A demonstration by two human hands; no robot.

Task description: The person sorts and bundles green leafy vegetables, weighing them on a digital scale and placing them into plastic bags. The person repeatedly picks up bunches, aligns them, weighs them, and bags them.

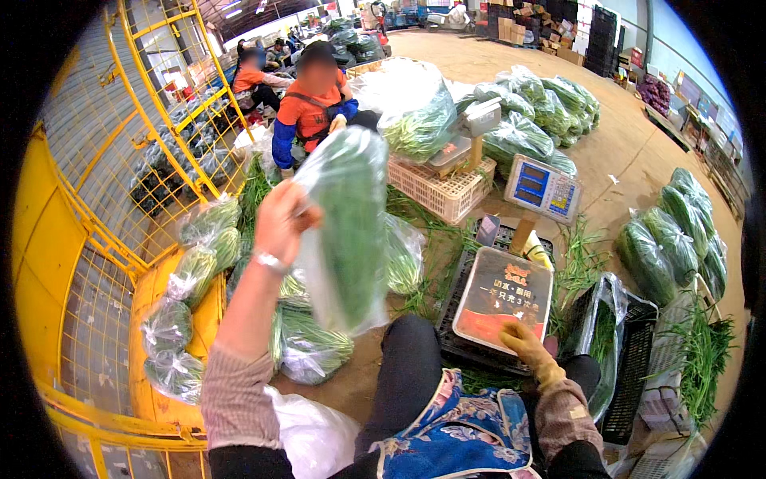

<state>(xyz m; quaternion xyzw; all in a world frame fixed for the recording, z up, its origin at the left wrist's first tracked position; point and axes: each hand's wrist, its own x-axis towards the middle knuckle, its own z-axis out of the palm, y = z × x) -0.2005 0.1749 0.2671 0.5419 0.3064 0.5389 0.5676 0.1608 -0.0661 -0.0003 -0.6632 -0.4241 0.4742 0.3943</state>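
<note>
My bare left hand (284,212) is raised and grips the top of a clear plastic bag of long green vegetables (353,233). The bag hangs upright and looks a little blurred. My right hand (529,347), in a yellowish glove, is at the near edge of a digital scale's platform (499,293); nothing shows in its fingers. That platform bears printing and carries no bag. Its display head (543,188) stands on a post behind. Below my left hand, another bagged bundle of greens (314,347) lies on the floor.
Several bagged bundles (194,272) line a yellow metal platform (161,281) beside a yellow mesh gate. A co-worker (314,96) sits opposite, near a second scale (449,152) on a crate. Filled bags (676,239), a black crate (628,359) and loose greens (706,365) stand right.
</note>
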